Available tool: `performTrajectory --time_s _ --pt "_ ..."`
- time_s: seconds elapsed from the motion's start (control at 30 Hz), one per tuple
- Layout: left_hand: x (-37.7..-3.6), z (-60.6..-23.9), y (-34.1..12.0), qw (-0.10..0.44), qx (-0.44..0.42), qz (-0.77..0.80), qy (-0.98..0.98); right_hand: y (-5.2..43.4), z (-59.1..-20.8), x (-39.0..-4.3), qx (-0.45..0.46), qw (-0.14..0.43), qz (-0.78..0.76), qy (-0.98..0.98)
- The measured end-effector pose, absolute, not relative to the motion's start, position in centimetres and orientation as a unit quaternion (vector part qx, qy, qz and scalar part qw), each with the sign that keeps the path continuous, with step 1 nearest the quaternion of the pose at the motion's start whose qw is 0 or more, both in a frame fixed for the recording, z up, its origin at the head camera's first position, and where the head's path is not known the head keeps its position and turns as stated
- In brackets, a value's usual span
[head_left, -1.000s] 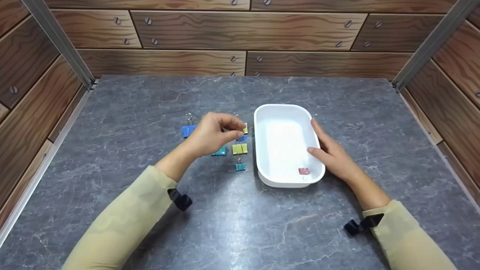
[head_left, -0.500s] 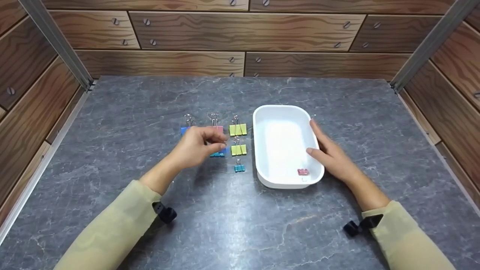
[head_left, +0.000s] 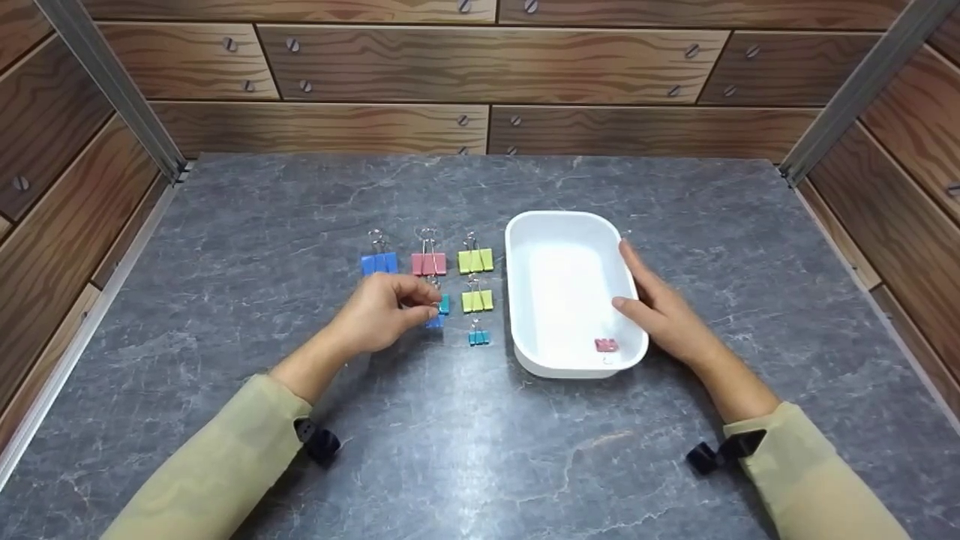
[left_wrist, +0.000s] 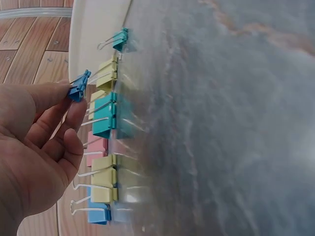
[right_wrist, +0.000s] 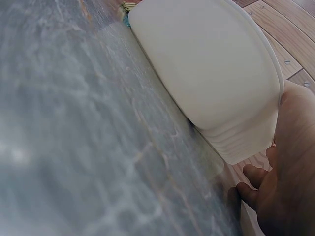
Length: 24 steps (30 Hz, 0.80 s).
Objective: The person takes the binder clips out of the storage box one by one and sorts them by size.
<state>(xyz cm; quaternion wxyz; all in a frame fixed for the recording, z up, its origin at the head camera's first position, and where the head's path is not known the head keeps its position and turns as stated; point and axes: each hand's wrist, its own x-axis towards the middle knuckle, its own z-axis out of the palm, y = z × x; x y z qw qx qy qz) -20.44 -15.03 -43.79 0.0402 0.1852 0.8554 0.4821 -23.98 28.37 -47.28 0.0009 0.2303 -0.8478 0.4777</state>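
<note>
My left hand [head_left: 382, 311] pinches a small blue binder clip [left_wrist: 79, 87] between thumb and fingertips. In the head view the blue clip shows just below the fingertips, in front of a teal binder clip [head_left: 445, 304] that the hand partly hides. Over at the right, my right hand [head_left: 664, 311] holds the side of a white tub [head_left: 517, 330], thumb over the rim and fingers along the outer wall. Inside the tub, near its front end, lies a small pink binder clip [head_left: 606, 345].
Behind the left hand stand blue [head_left: 379, 263], pink [head_left: 429, 264] and yellow-green [head_left: 475, 260] binder clips in a row. Nearer are another yellow-green clip [head_left: 477, 301] and a small teal clip [head_left: 478, 337]. A yellow clip [left_wrist: 103, 182] shows in the left wrist view. Wood-patterned walls [head_left: 491, 64] enclose the table.
My left hand has moved left and nearer to me, carrying the small blue binder clip away from the yellow-green clips. The right hand keeps its hold on the tub.
</note>
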Motion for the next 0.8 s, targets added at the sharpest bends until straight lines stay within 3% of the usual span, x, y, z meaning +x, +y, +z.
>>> performTrajectory --time_s 0.8 --pt "-20.2 -45.5 -14.8 0.051 0.2 0.453 0.867 28.4 -47.2 -24.0 0.228 -0.015 0.487 -0.843"
